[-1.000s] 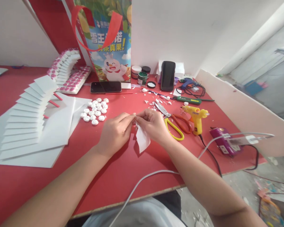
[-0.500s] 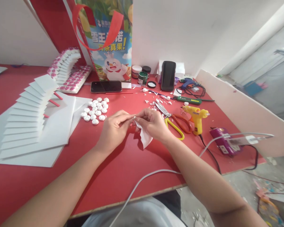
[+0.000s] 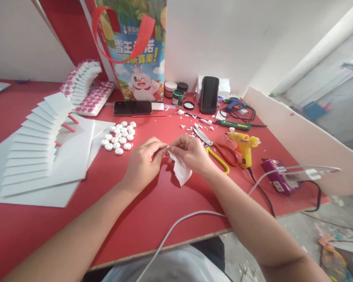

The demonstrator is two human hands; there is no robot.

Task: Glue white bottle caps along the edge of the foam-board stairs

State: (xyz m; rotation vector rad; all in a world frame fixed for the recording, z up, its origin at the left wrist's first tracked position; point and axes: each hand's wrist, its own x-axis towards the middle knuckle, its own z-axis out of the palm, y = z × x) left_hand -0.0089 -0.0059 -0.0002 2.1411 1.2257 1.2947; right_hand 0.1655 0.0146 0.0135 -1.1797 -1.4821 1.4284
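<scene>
Over the red table, a thin white paper strip [image 3: 181, 171] hangs from between my two hands, its upper end pinched at the fingertips. My left hand [image 3: 143, 162] is closed, thumb and forefinger on the strip's end. My right hand [image 3: 192, 154] is closed too, gripping the same strip beside the left fingertips; the paper drapes down below it. The pinched end is mostly hidden by the fingers. Left of my left hand lies a cluster of small white rolled rosettes [image 3: 119, 138]. Scissors [image 3: 219, 154] with red and yellow handles lie just right of my right hand.
White stepped panels [image 3: 32, 145] on boards stand at left. A black phone [image 3: 132, 107], paint jars [image 3: 178, 96] and a printed bag [image 3: 139, 58] are behind. To the right are a yellow glue gun [image 3: 243, 147] and a purple box [image 3: 279, 175]. A white cable [image 3: 191, 214] crosses the front edge.
The hanging part of the paper strip has swung slightly right and lower. Both hands stay almost in place, still pinching its end.
</scene>
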